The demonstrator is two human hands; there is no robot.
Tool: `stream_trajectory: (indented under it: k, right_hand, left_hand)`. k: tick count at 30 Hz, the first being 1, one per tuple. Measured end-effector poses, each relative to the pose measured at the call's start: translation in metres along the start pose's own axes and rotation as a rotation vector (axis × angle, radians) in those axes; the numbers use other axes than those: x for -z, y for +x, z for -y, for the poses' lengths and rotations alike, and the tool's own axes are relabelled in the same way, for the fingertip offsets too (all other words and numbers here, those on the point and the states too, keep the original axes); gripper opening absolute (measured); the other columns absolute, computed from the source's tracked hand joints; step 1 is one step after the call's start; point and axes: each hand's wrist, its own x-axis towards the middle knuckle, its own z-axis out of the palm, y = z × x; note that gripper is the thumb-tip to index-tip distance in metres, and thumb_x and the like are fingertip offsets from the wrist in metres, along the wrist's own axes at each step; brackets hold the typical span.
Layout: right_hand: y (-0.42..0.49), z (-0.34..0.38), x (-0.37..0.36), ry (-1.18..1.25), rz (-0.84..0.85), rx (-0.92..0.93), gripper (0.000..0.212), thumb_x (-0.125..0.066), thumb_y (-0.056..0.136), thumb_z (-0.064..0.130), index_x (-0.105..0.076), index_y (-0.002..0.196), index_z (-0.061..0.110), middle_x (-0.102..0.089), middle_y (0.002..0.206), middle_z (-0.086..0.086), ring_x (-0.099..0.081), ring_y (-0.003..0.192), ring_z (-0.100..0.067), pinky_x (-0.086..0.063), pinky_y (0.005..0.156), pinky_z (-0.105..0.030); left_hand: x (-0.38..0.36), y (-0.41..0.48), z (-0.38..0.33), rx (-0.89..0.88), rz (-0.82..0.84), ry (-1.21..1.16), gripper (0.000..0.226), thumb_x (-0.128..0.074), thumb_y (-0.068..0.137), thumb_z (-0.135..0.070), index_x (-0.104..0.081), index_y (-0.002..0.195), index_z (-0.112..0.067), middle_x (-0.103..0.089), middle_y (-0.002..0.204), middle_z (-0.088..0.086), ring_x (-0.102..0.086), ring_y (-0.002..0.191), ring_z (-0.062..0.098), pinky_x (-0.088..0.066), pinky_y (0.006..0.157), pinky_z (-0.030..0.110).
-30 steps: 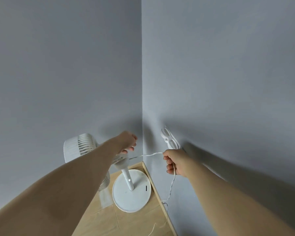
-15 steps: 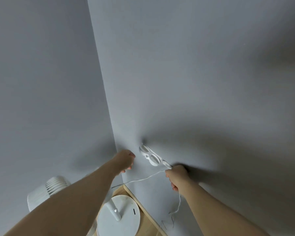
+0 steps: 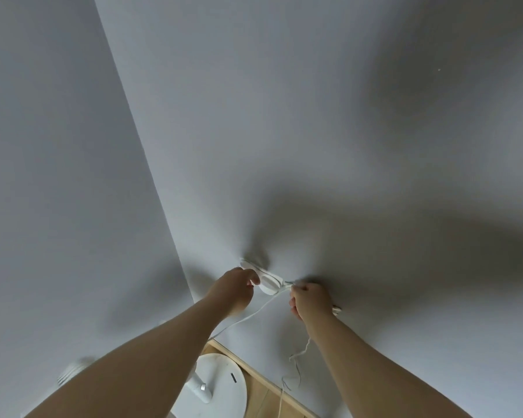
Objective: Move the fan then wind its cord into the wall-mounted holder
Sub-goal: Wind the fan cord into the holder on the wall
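We observe the holder (image 3: 266, 280) fixed to the right-hand wall (image 3: 344, 146), near the corner. The left hand (image 3: 237, 289) is at the holder's left part, fingers curled and touching it; we cannot tell whether they actually grip it. The right hand (image 3: 310, 300) is at the holder's right end, thumb and fingers clenched in a pinch on the cord (image 3: 254, 312).

From that pinch one stretch of cord runs taut down and left, passing behind the left forearm. A second stretch hangs slack below the right wrist, along the wall, down to the floor (image 3: 260, 396).

The fan stands on the wood floor in the corner, below both arms. Its round white base (image 3: 224, 378) is partly hidden by the left forearm. Its head (image 3: 73, 372) shows blurred at lower left.
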Motion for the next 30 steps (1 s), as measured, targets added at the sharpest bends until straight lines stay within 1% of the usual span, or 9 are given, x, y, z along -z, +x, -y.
stream_trajectory:
  k: [3, 8, 11, 16, 19, 22, 24, 27, 30]
  right_hand:
    - [-0.001, 0.001, -0.004, -0.017, -0.059, -0.057, 0.036, -0.044, 0.090, 0.008, -0.047, 0.054, 0.012, -0.046, 0.029, 0.006, -0.039, 0.022, -0.004, -0.029, 0.034, -0.013]
    - [0.001, 0.002, -0.009, 0.135, -0.102, -0.207, 0.038, -0.044, 0.095, 0.012, -0.045, 0.057, 0.012, -0.050, 0.045, 0.000, -0.042, 0.031, -0.012, -0.029, 0.045, -0.019]
    - [-0.001, 0.006, -0.012, 0.167, -0.094, -0.244, 0.040, -0.046, 0.094, 0.013, -0.044, 0.055, 0.012, -0.044, 0.021, 0.005, -0.040, 0.019, -0.008, -0.029, 0.044, -0.019]
    - [-0.001, 0.013, -0.012, 0.228, -0.067, -0.286, 0.043, -0.036, 0.097, 0.005, -0.043, 0.055, 0.007, -0.040, 0.016, 0.002, -0.032, 0.008, -0.009, -0.027, 0.047, -0.021]
    - [-0.001, 0.006, -0.011, 0.216, -0.131, -0.260, 0.042, -0.038, 0.095, 0.004, -0.044, 0.054, 0.007, -0.048, 0.027, -0.001, -0.036, 0.014, -0.011, -0.026, 0.045, -0.019]
    - [-0.003, -0.002, -0.015, 0.237, -0.167, -0.171, 0.036, -0.042, 0.094, 0.008, -0.048, 0.060, 0.012, -0.051, 0.053, -0.003, -0.039, 0.037, -0.014, -0.028, 0.046, -0.019]
    - [-0.004, -0.001, -0.018, 0.324, -0.106, -0.176, 0.033, -0.043, 0.095, 0.011, -0.048, 0.062, 0.016, -0.051, 0.052, 0.000, -0.036, 0.037, -0.010, -0.025, 0.045, -0.018]
    - [-0.004, 0.006, -0.016, 0.450, 0.047, -0.249, 0.033, -0.045, 0.094, 0.014, -0.049, 0.061, 0.018, -0.049, 0.037, 0.008, -0.029, 0.029, -0.007, -0.020, 0.046, -0.019]
    - [-0.003, 0.008, -0.006, 0.471, 0.130, -0.280, 0.029, -0.046, 0.095, 0.017, -0.051, 0.067, 0.017, -0.050, 0.057, 0.003, -0.034, 0.036, -0.009, -0.028, 0.050, -0.021]
  left_hand:
    - [0.003, 0.001, 0.007, 0.010, -0.007, -0.024, 0.034, -0.038, 0.096, -0.013, -0.060, 0.121, -0.021, -0.057, 0.129, 0.006, -0.052, 0.122, 0.022, -0.038, 0.098, 0.023]
    - [0.012, 0.001, 0.035, 0.050, 0.043, -0.030, 0.029, -0.042, 0.096, -0.018, -0.060, 0.119, -0.019, -0.058, 0.127, 0.007, -0.055, 0.119, 0.023, -0.041, 0.098, 0.027]
    - [0.021, -0.004, 0.061, 0.125, 0.033, -0.026, 0.029, -0.042, 0.096, -0.014, -0.061, 0.117, -0.016, -0.059, 0.127, 0.008, -0.057, 0.117, 0.024, -0.044, 0.097, 0.028]
    - [0.022, -0.005, 0.052, 0.084, 0.005, -0.131, 0.029, -0.043, 0.095, -0.012, -0.062, 0.116, -0.016, -0.062, 0.127, 0.005, -0.057, 0.118, 0.022, -0.045, 0.096, 0.027]
    - [0.015, -0.004, 0.038, 0.061, 0.012, -0.162, 0.029, -0.043, 0.096, -0.013, -0.061, 0.118, -0.016, -0.061, 0.129, 0.005, -0.055, 0.121, 0.021, -0.042, 0.098, 0.024]
    - [0.005, -0.003, 0.025, 0.071, 0.043, -0.189, 0.030, -0.041, 0.097, -0.014, -0.061, 0.119, -0.018, -0.058, 0.133, 0.004, -0.053, 0.124, 0.021, -0.039, 0.102, 0.024]
    - [-0.001, -0.002, 0.018, 0.079, 0.062, -0.197, 0.031, -0.041, 0.097, -0.014, -0.061, 0.120, -0.019, -0.057, 0.134, 0.004, -0.053, 0.125, 0.021, -0.038, 0.104, 0.025]
    - [-0.008, 0.000, 0.009, 0.119, 0.062, -0.236, 0.031, -0.041, 0.096, -0.013, -0.063, 0.117, -0.020, -0.060, 0.131, 0.005, -0.056, 0.120, 0.023, -0.040, 0.102, 0.026]
    - [-0.013, 0.001, 0.005, 0.170, 0.038, -0.272, 0.031, -0.041, 0.095, -0.012, -0.065, 0.115, -0.020, -0.060, 0.129, 0.006, -0.056, 0.118, 0.023, -0.041, 0.100, 0.026]
